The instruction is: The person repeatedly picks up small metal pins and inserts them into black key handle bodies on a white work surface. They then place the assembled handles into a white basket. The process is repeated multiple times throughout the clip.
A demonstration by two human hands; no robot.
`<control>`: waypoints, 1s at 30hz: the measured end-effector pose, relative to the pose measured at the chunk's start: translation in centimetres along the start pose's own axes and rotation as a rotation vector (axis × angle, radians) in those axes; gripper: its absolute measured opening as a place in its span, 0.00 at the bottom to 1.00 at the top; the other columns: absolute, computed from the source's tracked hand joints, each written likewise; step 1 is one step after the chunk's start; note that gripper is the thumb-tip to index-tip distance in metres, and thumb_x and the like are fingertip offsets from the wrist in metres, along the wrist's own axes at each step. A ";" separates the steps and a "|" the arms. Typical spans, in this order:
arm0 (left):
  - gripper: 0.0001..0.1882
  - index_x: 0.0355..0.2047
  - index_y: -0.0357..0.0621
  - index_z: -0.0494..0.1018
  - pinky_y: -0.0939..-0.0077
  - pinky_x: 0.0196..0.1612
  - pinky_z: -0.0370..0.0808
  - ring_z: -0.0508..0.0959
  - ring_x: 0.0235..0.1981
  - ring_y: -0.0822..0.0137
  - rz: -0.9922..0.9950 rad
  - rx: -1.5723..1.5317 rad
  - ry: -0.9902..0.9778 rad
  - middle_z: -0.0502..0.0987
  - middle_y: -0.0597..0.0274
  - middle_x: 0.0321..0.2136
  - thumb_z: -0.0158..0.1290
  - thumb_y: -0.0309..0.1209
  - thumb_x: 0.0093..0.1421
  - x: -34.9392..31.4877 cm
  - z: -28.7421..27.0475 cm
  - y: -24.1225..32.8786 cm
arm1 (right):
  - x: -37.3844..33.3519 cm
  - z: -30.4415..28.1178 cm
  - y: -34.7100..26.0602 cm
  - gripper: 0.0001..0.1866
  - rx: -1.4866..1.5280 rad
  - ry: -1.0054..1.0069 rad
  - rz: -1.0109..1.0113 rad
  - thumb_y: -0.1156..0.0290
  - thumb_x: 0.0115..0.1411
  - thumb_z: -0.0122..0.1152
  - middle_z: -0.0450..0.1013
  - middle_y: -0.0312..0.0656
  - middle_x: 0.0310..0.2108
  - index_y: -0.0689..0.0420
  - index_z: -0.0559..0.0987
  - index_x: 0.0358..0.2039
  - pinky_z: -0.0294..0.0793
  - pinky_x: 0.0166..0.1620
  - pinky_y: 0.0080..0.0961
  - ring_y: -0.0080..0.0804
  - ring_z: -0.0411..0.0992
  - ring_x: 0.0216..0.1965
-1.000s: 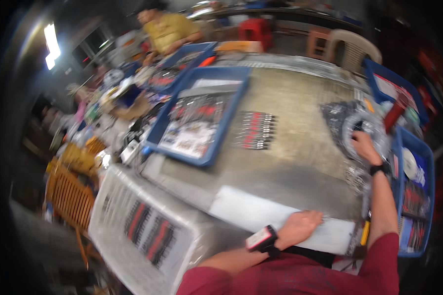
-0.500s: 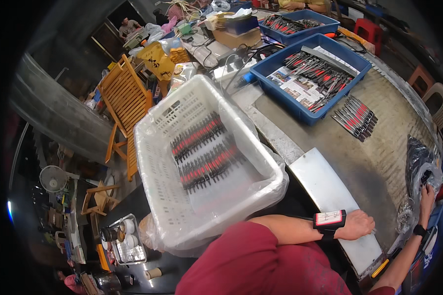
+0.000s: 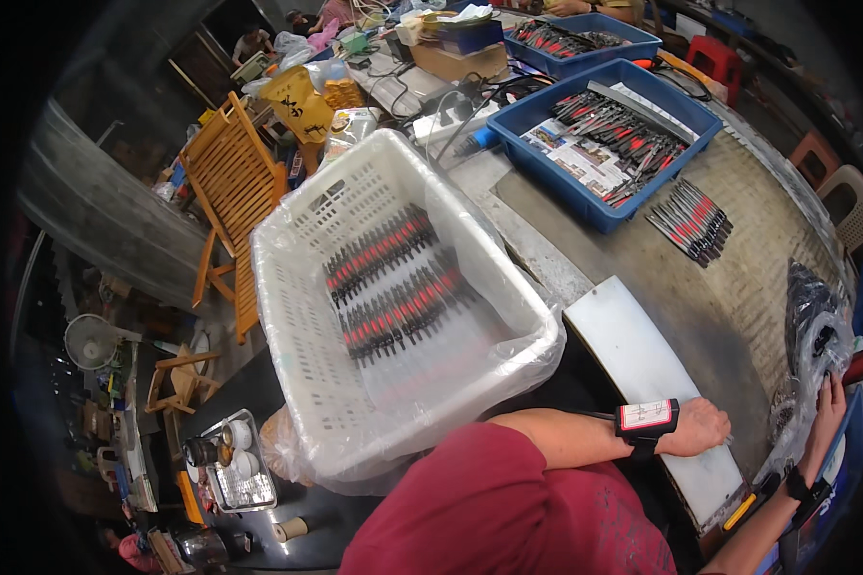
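Observation:
My left hand (image 3: 697, 428) is closed and rests on the white board (image 3: 633, 340) at the table's near edge; whatever its fingers may hold is hidden. At the far right my right hand (image 3: 825, 407) has its fingers on a crumpled clear plastic bag (image 3: 807, 383), which they seem to grip. Dark pieces show inside the bag. Left of my arm stands a white plastic crate (image 3: 297, 350) lined with clear film. Two rows of slim black-and-red tools (image 3: 393, 316) lie in it. A fanned row of similar tools (image 3: 690, 222) lies on the table beyond the board.
Blue trays (image 3: 594, 213) of similar tools stand at the back. Cables and a power strip (image 3: 446, 120) lie behind the crate. A yellow-handled tool (image 3: 738, 513) sits by the board's near end. Further left are a folding wooden chair (image 3: 225, 182) and a metal tray (image 3: 244, 489).
My right hand has shifted slightly down, and the clear bag has been drawn toward me. My left hand stays on the board. The whole view has tilted a little.

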State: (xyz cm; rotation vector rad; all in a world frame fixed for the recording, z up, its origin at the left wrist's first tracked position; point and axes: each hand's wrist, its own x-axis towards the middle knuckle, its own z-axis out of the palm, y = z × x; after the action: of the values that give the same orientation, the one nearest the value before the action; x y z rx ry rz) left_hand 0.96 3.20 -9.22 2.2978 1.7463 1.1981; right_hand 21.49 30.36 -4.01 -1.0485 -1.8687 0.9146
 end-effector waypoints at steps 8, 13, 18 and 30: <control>0.07 0.24 0.39 0.70 0.61 0.27 0.73 0.77 0.25 0.53 -0.063 -0.056 -0.092 0.73 0.54 0.22 0.50 0.30 0.51 0.1 -0.6 0.1 | -8.1 0.9 -8.5 0.18 -0.078 -0.159 0.161 0.73 0.63 0.51 0.73 0.36 0.43 0.67 0.73 0.51 0.64 0.41 0.13 0.16 0.66 0.36; 0.07 0.29 0.40 0.71 0.60 0.25 0.73 0.76 0.26 0.53 -0.035 -0.139 -0.097 0.74 0.53 0.25 0.50 0.31 0.55 0.1 -2.4 0.2 | -13.3 3.2 -12.2 0.17 -0.094 -0.158 0.022 0.75 0.59 0.53 0.75 0.43 0.43 0.66 0.75 0.48 0.69 0.46 0.21 0.28 0.72 0.42; 0.07 0.32 0.42 0.69 0.62 0.23 0.72 0.75 0.23 0.54 -0.023 -0.079 -0.117 0.73 0.56 0.22 0.52 0.32 0.57 0.7 -4.6 0.7 | -16.9 5.1 -13.8 0.16 0.052 -0.098 0.073 0.76 0.59 0.54 0.74 0.38 0.40 0.65 0.74 0.48 0.69 0.42 0.18 0.21 0.70 0.38; 0.10 0.35 0.41 0.70 0.65 0.20 0.70 0.73 0.19 0.57 0.038 -0.068 -0.138 0.70 0.58 0.20 0.57 0.28 0.54 1.7 -7.3 2.3 | -20.3 6.1 -12.7 0.13 0.298 -0.170 0.205 0.76 0.59 0.57 0.75 0.37 0.38 0.65 0.76 0.44 0.71 0.42 0.17 0.18 0.70 0.39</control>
State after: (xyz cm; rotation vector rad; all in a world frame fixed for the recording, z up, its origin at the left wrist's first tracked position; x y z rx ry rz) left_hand -1.20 0.70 -2.07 2.3236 1.5985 1.0587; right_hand 19.02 5.86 -1.50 -1.0145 -1.7105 1.3931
